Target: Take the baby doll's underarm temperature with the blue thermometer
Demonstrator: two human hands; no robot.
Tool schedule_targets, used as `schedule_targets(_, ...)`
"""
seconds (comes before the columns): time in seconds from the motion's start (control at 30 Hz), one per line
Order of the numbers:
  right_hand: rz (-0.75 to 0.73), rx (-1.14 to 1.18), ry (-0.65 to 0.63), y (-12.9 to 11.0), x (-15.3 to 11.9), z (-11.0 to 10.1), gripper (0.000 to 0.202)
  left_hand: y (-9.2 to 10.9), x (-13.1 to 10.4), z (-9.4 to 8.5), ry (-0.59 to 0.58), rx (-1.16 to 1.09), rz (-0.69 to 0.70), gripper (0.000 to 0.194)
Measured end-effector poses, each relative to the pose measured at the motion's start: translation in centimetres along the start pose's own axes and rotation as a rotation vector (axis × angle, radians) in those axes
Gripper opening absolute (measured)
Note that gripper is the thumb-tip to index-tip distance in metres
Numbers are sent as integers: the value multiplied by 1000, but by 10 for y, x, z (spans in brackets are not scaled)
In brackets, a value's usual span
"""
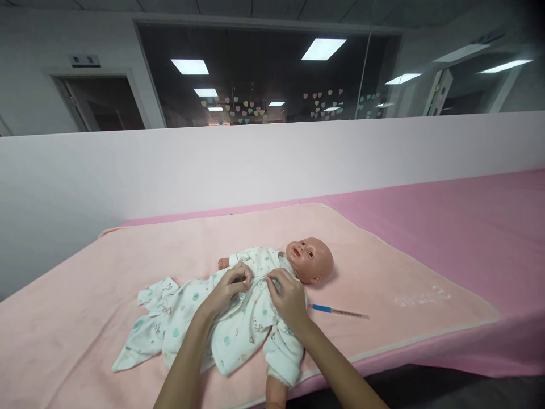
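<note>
Partition (pixel 255 165), white: is standing beyond the hands (pixel 288 295), running side to side. Window (pixel 264 68), dark, wide: is rising behind it, showing rectangular light panels (pixel 324 49). Stickers (pixel 246 104), heart-shaped, pastel: are dotting the window. Doorway (pixel 110 102): is standing beyond the hands, far left. Desk (pixel 468 227), pink-covered: is extending to the hands' right. Ceiling (pixel 230 7), grey: is running overhead.

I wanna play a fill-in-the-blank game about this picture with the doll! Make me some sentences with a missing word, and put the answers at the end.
1. The doll is lying on its ____.
2. Of the left hand and the right hand, the one nearer the doll's face is the ____ one.
3. The stick has one end coloured ____.
4. The stickers on the glass are shaped like ____.

Missing words: back; right; blue; hearts.
</note>
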State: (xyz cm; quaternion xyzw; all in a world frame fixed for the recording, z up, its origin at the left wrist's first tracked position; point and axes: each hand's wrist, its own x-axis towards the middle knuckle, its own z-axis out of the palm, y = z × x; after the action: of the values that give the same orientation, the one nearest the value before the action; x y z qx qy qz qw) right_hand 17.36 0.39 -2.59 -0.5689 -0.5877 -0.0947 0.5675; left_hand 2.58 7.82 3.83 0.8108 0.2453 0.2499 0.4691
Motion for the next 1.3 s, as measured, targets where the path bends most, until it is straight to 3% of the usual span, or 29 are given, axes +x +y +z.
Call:
schedule_targets(0.13,-39,-65,13,1,-3,1,21,6,-11,1,5,52,25,17)
schedule_targets(0.23,-205,-114,25,-2,-6,1,31,4,-30,8,101,134,5,19)
schedule_targets(0.37,-496,-139,-213,-14,-6,4,34,-6,-55,22,345,210,-2,17)
schedule_targets(0.5,-403,-151,-310,-23,-3,7,27,-18,-63,33,685,275,-88,19)
schedule_targets(0.6,-387,-146,-288,-22,-4,9,22,-23,-65,38,804,329,-77,20)
schedule_targets(0.77,-385,-95,-218,-18,-8,8,16,-22,-67,46,827,460,35,19)
schedule_targets(0.9,-407,-4,-184,-19,-7,7,17,-19,-70,50,754,515,145,24)
schedule_targets(1.17,-398,39,-162,-18,-7,7,21,-20,-69,56,752,825,267,22)
schedule_targets(1.3,-397,14,-155,-17,-7,8,19,-18,-66,57,767,874,288,18)
